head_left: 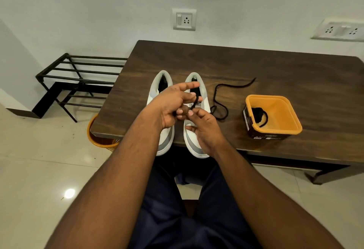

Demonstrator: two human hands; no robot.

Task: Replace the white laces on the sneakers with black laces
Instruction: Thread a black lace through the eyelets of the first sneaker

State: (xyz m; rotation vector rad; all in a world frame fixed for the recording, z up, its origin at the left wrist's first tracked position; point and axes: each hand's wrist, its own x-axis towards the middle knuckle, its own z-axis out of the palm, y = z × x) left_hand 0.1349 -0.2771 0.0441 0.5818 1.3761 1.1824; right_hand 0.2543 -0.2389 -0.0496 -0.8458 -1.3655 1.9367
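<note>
Two sneakers point(177, 114) are set side by side at the table's point(256, 65) near edge, mid-frame. A lace point(220, 99) is trailed on the table just right of them. Further right, a tub point(273, 117) is placed, another lace point(259, 113) coiled inside. A rack point(78, 77) is seen at left.

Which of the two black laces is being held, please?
The black lace trailing across the table beside the sneakers; the other lace lies coiled in the orange tub.

A dark wooden table point(246, 61) carries two white-and-grey sneakers point(194, 95) directly under the pinching fingers, a black lace point(220, 99) trailing just right of them, and farther right an orange tub point(275, 124).
</note>
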